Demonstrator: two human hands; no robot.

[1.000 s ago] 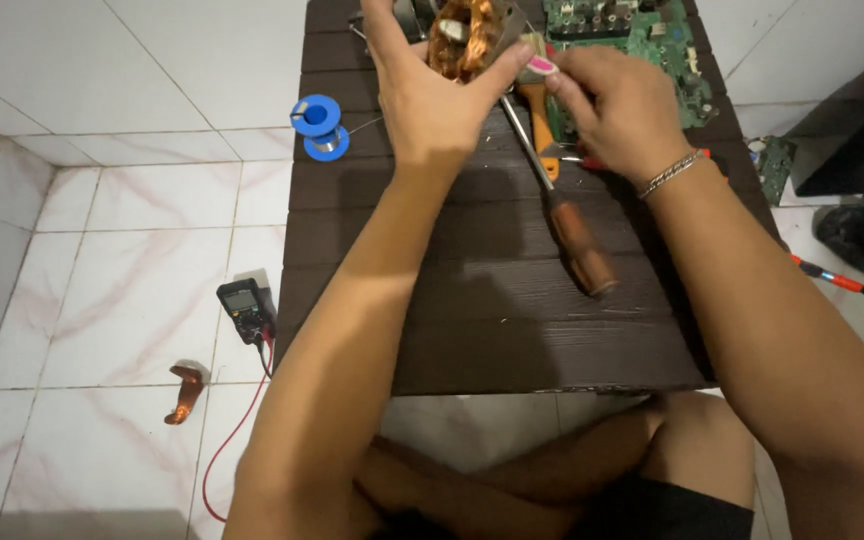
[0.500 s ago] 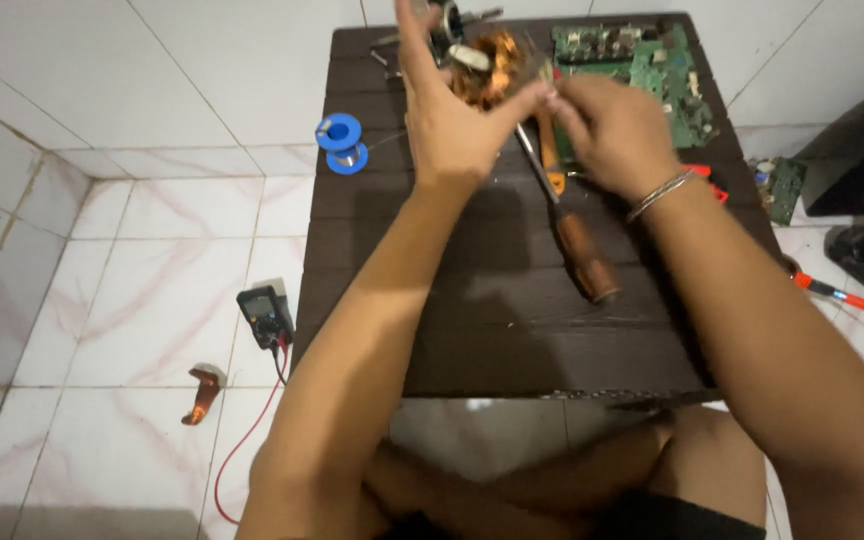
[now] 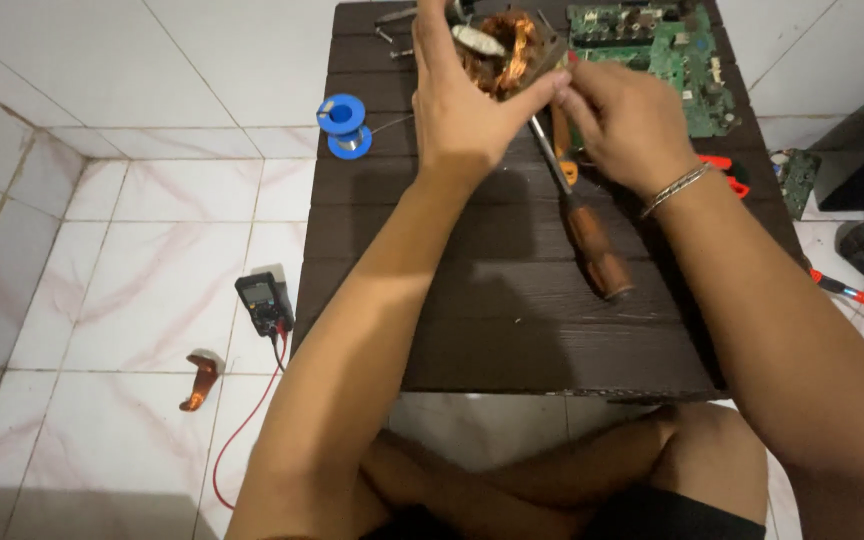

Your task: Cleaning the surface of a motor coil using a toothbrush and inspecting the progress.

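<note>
My left hand (image 3: pixel 462 110) grips the copper-wound motor coil (image 3: pixel 500 52); my right hand (image 3: pixel 624 125) fingers pinch its edge above the dark wooden tabletop (image 3: pixel 512 300).

You have one copper coil (image 3: pixel 500 50), one wooden-handled screwdriver (image 3: pixel 592 245), two circuit boards (image 3: pixel 667 45), one blue solder spool (image 3: pixel 343 125), one multimeter (image 3: pixel 262 300).

The left hand (image 3: pixel 462 110) and right hand (image 3: pixel 627 125), with the copper-wound coil (image 3: pixel 500 55) between them, now sit lower in the frame. The blue spool (image 3: pixel 344 125) and black meter (image 3: pixel 262 300) have drifted down and right.
</note>
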